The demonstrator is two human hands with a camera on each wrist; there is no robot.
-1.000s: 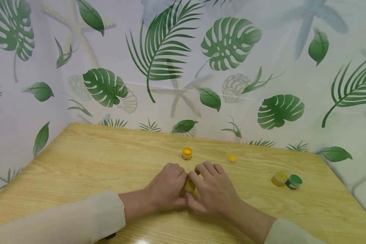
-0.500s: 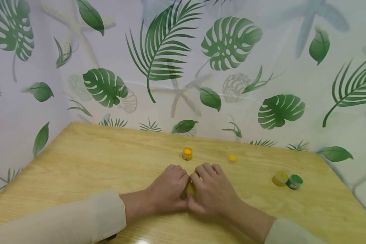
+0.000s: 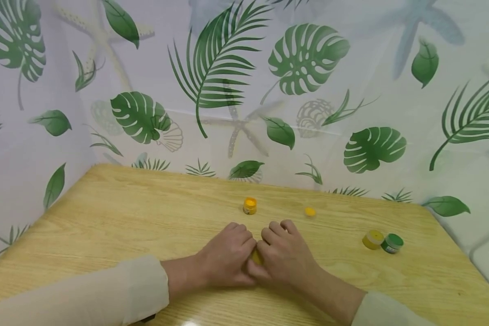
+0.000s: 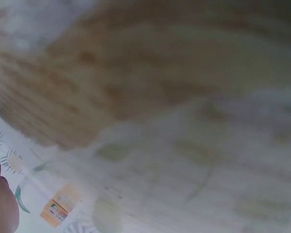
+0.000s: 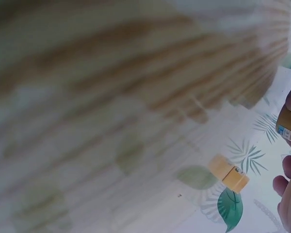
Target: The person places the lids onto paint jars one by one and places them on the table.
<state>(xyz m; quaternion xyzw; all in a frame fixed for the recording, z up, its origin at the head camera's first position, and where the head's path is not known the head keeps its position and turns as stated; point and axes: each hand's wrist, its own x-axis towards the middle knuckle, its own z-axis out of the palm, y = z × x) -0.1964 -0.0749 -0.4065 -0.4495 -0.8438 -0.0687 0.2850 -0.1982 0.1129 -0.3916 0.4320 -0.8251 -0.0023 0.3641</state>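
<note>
Between both hands is a small yellow paint jar [image 3: 257, 258], mostly hidden by the fingers in the head view. My left hand [image 3: 228, 256] grips it from the left and my right hand [image 3: 287, 256] from the right, knuckles close together. In the right wrist view the held jar [image 5: 287, 125] shows a small label, with fingers around it. The left wrist view catches only a sliver of the left hand [image 4: 2, 204] at its edge. Beyond the hands stands an uncovered orange-yellow paint jar [image 3: 250, 206], its paint showing.
A small yellow lid [image 3: 310, 212] lies right of the uncovered jar. Farther right, a yellow jar [image 3: 373, 240] and a green jar [image 3: 393, 243] stand side by side. The wood-grain table [image 3: 155, 203] meets a leaf-patterned backdrop [image 3: 236, 136] at its far edge.
Both hands have turned and shifted slightly right and toward me, still gripping the jar, which shows less between them. The other jars and the lid stay put.
</note>
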